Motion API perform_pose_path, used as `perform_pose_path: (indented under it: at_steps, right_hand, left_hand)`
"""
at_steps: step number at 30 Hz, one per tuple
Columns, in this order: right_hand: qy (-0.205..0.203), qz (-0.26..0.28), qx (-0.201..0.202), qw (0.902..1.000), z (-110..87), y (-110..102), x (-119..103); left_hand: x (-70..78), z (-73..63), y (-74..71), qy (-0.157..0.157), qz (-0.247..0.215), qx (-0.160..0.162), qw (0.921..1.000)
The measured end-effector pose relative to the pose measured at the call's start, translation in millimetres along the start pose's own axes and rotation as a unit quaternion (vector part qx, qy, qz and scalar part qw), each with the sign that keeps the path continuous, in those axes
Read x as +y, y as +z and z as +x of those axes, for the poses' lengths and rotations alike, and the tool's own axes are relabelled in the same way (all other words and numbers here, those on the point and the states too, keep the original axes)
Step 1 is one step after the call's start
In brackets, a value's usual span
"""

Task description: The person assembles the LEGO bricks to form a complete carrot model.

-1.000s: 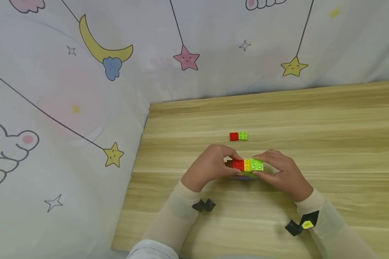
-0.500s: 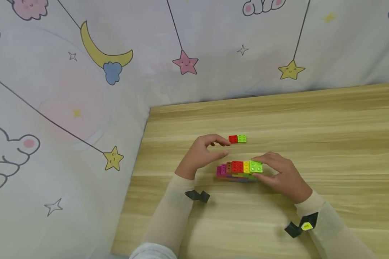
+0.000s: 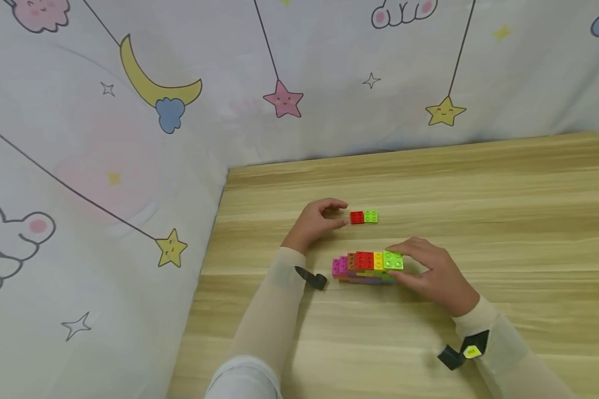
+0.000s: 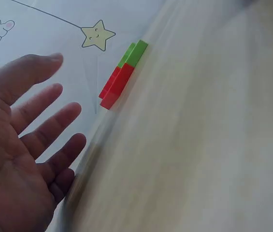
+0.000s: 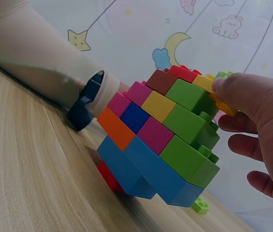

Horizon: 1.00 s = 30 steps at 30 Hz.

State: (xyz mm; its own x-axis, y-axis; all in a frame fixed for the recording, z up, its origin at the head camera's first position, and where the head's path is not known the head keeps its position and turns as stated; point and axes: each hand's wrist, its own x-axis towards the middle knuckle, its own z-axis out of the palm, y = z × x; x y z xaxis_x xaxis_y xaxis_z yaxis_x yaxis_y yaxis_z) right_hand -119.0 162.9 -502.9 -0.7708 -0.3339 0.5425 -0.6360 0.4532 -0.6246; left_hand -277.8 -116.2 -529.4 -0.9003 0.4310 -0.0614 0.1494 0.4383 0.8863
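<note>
A stacked wall of toy building bricks (image 3: 364,261) stands on the table in the head view, with red, yellow, brown and lime bricks along its top. My right hand (image 3: 433,274) pinches the lime brick at its right end between thumb and fingers. Seen from the right wrist, the build (image 5: 153,125) has stepped rows of pink, green, orange and blue bricks and narrows toward its base. Farther back, my left hand (image 3: 315,224) has its fingers spread just left of a red brick (image 3: 356,218). In the left wrist view a gap shows between those fingers and the red brick (image 4: 117,87).
A lime brick (image 3: 371,216) sits against the red one's right side. The wood-grain table (image 3: 504,205) runs back to a white curtain (image 3: 339,50) printed with stars and a moon. More curtain hangs along the table's left edge.
My left hand has let go of the build's left part and moved back and left, to beside the red brick. My right hand keeps its pinch on the build's right end.
</note>
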Motion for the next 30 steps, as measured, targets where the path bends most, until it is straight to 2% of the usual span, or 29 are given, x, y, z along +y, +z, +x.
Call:
perform_pose_path:
  at_steps: [4,8,15,20,22,25,30]
  right_hand:
    - [0.006,-0.003,-0.004,1.0000,0.2,-0.5,0.0]
    - [0.011,0.001,-0.007,0.9999,0.4,-1.3,-0.8]
    - [0.021,0.009,-0.015,0.9996,0.6,-2.0,-2.0]
    - [0.013,0.007,-0.018,0.9997,0.8,-1.5,-1.1]
    - [0.010,0.005,-0.017,0.9998,1.3,-1.6,-1.3]
    - [0.012,0.005,-0.018,0.9998,1.3,-1.9,-1.6]
    - [0.015,-0.001,-0.016,0.9998,0.7,-2.2,-2.0]
  left_hand:
    - [-4.0,13.4,0.0,0.007,0.054,-0.025,0.9982]
    - [-5.6,24.0,3.1,0.018,0.106,-0.046,0.9931]
    - [-4.5,31.6,10.7,0.053,0.194,-0.040,0.9788]
    - [-4.6,34.2,11.7,0.065,0.225,-0.042,0.9714]
    - [-4.9,34.4,12.1,0.065,0.223,-0.040,0.9718]
    - [-6.3,33.3,12.3,0.057,0.203,-0.032,0.9770]
    - [-8.3,24.8,10.6,0.045,0.127,-0.009,0.9909]
